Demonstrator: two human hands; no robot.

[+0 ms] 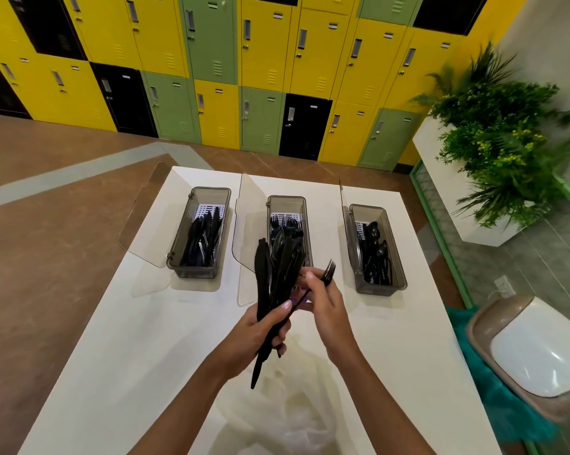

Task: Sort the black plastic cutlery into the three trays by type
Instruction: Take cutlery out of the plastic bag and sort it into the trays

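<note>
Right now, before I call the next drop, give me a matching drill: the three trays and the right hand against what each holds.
Column one:
1 left tray
2 middle tray
3 right tray
4 right hand

Column two:
A spoons
B single fork
C knives
D forks

Pairs: 1-C, 2-D, 3-A, 4-B.

wall: yellow, green, black lockers (211, 60) | floor (47, 257): brown, grey stripe | furniture: white table (112, 339) | right: leafy planter (493, 152), possibly a lidded bin (546, 356)
</note>
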